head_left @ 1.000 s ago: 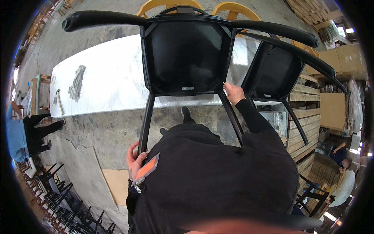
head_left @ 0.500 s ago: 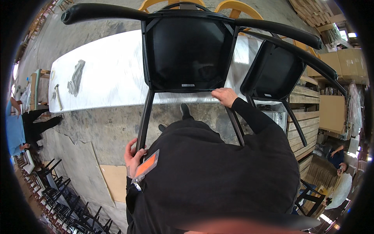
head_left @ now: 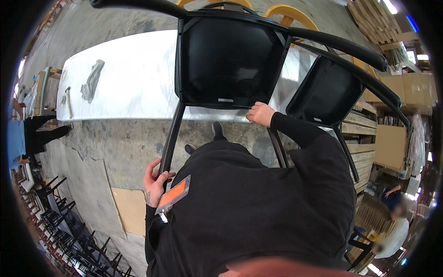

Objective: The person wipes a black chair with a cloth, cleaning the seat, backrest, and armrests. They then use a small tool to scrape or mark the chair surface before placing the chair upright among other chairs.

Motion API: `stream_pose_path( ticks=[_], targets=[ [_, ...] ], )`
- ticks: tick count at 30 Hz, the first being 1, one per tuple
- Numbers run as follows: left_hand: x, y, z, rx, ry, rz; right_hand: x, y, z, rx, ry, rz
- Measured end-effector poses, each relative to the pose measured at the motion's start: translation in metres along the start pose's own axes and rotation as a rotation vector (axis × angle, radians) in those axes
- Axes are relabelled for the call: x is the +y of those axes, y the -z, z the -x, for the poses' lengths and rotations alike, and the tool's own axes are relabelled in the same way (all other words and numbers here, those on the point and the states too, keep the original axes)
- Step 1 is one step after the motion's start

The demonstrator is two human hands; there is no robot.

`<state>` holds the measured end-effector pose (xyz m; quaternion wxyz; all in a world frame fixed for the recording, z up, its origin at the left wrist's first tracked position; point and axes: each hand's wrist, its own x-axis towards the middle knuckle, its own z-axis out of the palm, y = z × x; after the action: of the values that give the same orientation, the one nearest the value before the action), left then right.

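Observation:
A black chair [head_left: 226,60] lies over with its seat's underside facing me, on a white wrapped table-like surface [head_left: 134,78]. My left hand [head_left: 156,181] is curled round its left near leg [head_left: 171,138], low down by my body. At the near edge of the seat, right of a small pale label [head_left: 225,100], my right hand [head_left: 261,114] is closed with the fingertips pinched at the frame. Whatever those fingertips hold, if anything, is too small to tell. Behind my right wrist the right near leg [head_left: 278,150] runs down toward me.
A second black chair [head_left: 326,90] lies to the right, next to stacked timber [head_left: 362,147] and cardboard [head_left: 390,141]. Grey gloves or cloth [head_left: 93,81] and a hammer-like tool [head_left: 69,104] rest at left. Yellow chair backs [head_left: 290,16] stand behind. A person [head_left: 34,134] is at far left.
The chair sits slightly further right in view, partly as my view shifts. My right hand has turned a little at the seat edge, fingers drawn together. My left hand keeps hold of the leg.

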<state>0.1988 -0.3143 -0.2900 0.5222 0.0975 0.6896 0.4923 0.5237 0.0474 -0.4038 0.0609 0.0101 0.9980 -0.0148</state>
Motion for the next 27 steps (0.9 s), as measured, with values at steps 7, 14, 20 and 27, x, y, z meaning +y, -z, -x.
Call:
stream_pose_path(
  ticks=[7, 14, 20, 27],
  targets=[
    [0.000, -0.002, 0.001, 0.046, 0.001, 0.007, 0.001, -0.006, 0.000, -0.026, -0.018, 0.002],
    [0.002, -0.004, 0.001, 0.059, 0.020, 0.008, -0.020, 0.015, -0.029, 0.125, -0.018, -0.222],
    [0.005, -0.007, 0.002, 0.074, 0.014, 0.038, -0.044, 0.010, -0.121, 0.467, 0.095, -0.340],
    [0.002, -0.006, 0.002, 0.080, -0.001, 0.096, -0.044, -0.010, -0.170, 0.224, 0.008, -0.166]
  ],
)
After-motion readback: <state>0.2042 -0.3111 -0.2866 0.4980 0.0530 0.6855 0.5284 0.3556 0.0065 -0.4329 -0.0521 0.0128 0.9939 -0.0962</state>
